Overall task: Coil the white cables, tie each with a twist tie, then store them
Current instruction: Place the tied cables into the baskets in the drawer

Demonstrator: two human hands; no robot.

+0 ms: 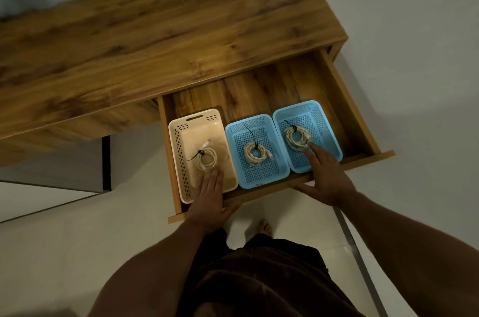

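An open wooden drawer (344,98) holds three baskets side by side. The cream basket (178,161) on the left contains a coiled white cable (206,158) bound with a black tie. The middle blue basket (269,179) holds a second tied coil (255,153). The right blue basket (329,130) holds a third tied coil (296,138). My left hand (210,194) lies flat over the cream basket's near end, fingers straight, thumb at the drawer front. My right hand (326,176) reaches over the drawer front, fingers extended, index tip touching the third coil.
The wooden desk top (160,39) stretches behind the drawer. The drawer front panel (259,193) runs under both hands. A dark cabinet edge (106,163) stands at the left. Pale floor lies below, with my bare foot (265,228) near the drawer.
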